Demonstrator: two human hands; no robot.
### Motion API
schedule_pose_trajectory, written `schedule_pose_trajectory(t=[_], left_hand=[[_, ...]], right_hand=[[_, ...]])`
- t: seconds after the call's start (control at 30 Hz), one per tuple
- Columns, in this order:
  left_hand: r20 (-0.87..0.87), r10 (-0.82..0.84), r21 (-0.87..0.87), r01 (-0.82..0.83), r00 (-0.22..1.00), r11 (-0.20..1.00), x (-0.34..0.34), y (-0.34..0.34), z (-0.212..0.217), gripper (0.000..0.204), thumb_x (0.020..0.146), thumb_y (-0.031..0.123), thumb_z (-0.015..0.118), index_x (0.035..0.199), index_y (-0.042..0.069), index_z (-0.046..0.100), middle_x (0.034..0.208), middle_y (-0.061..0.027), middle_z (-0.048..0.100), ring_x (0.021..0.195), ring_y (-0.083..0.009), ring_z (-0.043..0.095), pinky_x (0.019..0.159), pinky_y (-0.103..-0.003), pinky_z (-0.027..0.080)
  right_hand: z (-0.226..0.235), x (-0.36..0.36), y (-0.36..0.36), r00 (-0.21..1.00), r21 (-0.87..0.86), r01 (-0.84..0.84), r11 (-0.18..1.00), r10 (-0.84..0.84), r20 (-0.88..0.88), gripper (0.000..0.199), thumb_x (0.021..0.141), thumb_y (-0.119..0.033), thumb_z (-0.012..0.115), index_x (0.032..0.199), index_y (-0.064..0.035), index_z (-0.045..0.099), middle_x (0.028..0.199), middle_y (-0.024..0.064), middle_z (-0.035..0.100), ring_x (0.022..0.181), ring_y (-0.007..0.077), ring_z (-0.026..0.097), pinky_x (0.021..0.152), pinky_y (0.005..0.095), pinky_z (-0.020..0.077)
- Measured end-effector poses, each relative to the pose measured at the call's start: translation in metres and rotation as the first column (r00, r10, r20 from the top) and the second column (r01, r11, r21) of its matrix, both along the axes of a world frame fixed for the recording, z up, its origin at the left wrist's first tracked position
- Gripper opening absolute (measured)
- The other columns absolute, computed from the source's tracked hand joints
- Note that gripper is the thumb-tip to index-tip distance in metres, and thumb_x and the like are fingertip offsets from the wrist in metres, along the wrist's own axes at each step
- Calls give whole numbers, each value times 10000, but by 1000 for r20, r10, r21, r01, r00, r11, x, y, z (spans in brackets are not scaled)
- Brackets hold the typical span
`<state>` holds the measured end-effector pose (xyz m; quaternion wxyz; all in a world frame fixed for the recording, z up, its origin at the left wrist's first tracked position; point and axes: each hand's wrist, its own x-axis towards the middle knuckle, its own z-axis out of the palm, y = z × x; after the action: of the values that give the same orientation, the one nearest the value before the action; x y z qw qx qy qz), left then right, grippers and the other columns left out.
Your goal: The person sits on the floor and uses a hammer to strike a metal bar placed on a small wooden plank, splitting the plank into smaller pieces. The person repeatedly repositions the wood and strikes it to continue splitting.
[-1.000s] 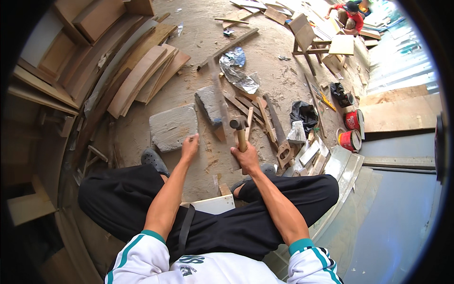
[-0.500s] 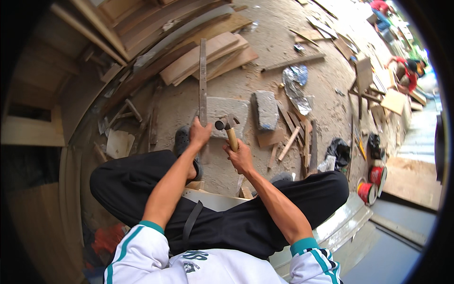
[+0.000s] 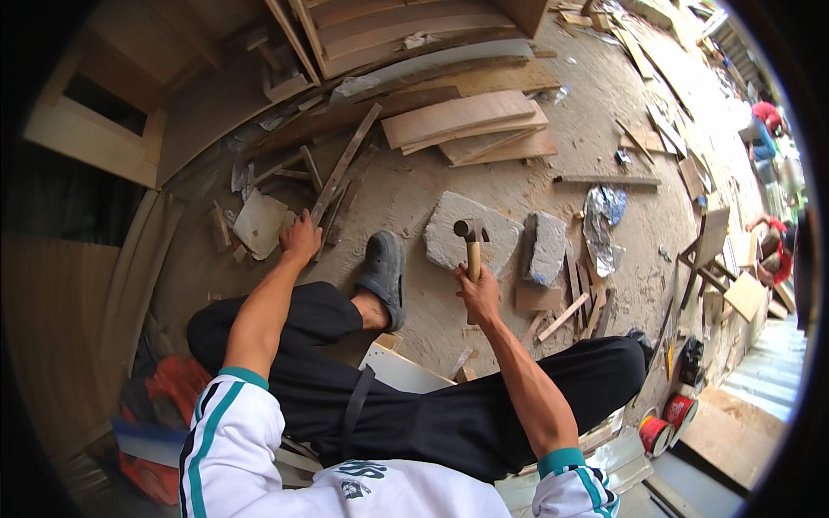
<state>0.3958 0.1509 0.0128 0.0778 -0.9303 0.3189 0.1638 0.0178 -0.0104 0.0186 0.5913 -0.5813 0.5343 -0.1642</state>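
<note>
My right hand (image 3: pixel 478 295) is closed around the wooden handle of a claw hammer (image 3: pixel 472 246), its metal head raised over a pale stone slab (image 3: pixel 449 237) on the ground. Off to the left, my left hand (image 3: pixel 300 239) grips the near end of a long, narrow wooden strip (image 3: pixel 347 162). The strip slants away to the upper right, above other scrap wood. Between my arms, a grey clog (image 3: pixel 386 268) is on my foot beside the slab. A rough grey block (image 3: pixel 545 249) lies right of the slab.
Stacked boards (image 3: pixel 466 121) lie ahead, near a wooden cabinet frame (image 3: pixel 414 26). Scrap sticks (image 3: pixel 566 315) and crumpled foil (image 3: pixel 600 229) are to the right. Two red cans (image 3: pixel 656 434) stand at lower right. Two people in red work at the far right, one near a wooden chair (image 3: pixel 708 246).
My left hand has carried the wooden strip from the slab to the left, and the strip now slants. The hammer stays in my right hand near the slab. The view has shifted left.
</note>
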Motion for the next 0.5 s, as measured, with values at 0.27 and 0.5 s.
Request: schedule_pose_trajectory(t=[0.27, 0.5], left_hand=[[-59, -157, -169, 145, 986, 975, -46, -48, -9, 773, 874, 353, 676, 1494, 70, 312, 1413, -168, 479, 1302, -349, 468, 1037, -539, 387], [-162, -401, -430, 301, 902, 851, -153, -128, -35, 667, 868, 348, 656, 1422, 53, 431, 1340, -169, 543, 1230, -364, 523, 1015, -499, 419]], right_hand=[[-3, -6, -17, 991, -42, 0, 999, -5, -134, 315, 880, -292, 734, 976, -10, 631, 842, 60, 674, 703, 151, 668, 562, 327, 593], [-8, -54, -78, 886, -41, 104, 994, -112, -451, 362, 875, -319, 715, 964, 10, 596, 705, 117, 656, 538, 213, 640, 480, 359, 522]])
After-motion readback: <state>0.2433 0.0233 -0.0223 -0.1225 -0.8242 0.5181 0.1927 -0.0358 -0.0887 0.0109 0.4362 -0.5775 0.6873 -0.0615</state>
